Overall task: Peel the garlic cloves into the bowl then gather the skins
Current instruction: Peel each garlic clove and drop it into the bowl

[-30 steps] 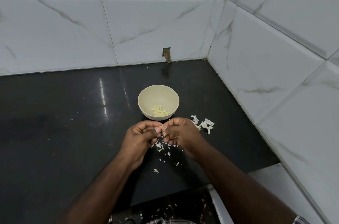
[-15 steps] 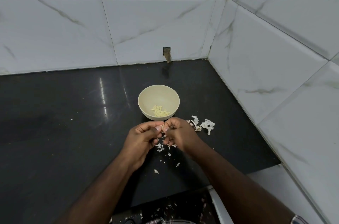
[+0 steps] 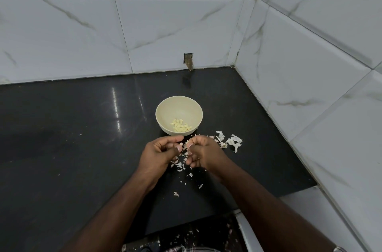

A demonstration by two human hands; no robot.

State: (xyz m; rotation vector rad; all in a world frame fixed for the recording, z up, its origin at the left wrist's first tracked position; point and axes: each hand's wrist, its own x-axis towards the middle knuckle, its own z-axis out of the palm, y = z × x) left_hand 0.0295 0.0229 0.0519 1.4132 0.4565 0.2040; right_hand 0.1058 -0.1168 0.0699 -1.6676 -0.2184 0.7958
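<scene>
A cream bowl (image 3: 163,107) stands on the black counter and holds several peeled garlic cloves (image 3: 181,125). Just in front of it my left hand (image 3: 159,153) and my right hand (image 3: 203,153) meet with curled fingers. Between their fingertips they pinch a small garlic clove (image 3: 184,145), mostly hidden by the fingers. White garlic skins (image 3: 232,141) lie in a loose pile to the right of my right hand. Smaller skin flakes (image 3: 179,166) are scattered on the counter beneath and in front of both hands.
The black counter (image 3: 72,148) runs into a corner of white marble-look tiled walls (image 3: 299,66) at the back and right. A small hole (image 3: 188,60) is cut in the back wall. The counter's front edge lies near my forearms, with skin bits on the floor below.
Both hands have stayed in front of the bowl. The fingertips have drawn slightly apart and the right hand's fingers have shifted on the clove. More of the skin pile shows at right.
</scene>
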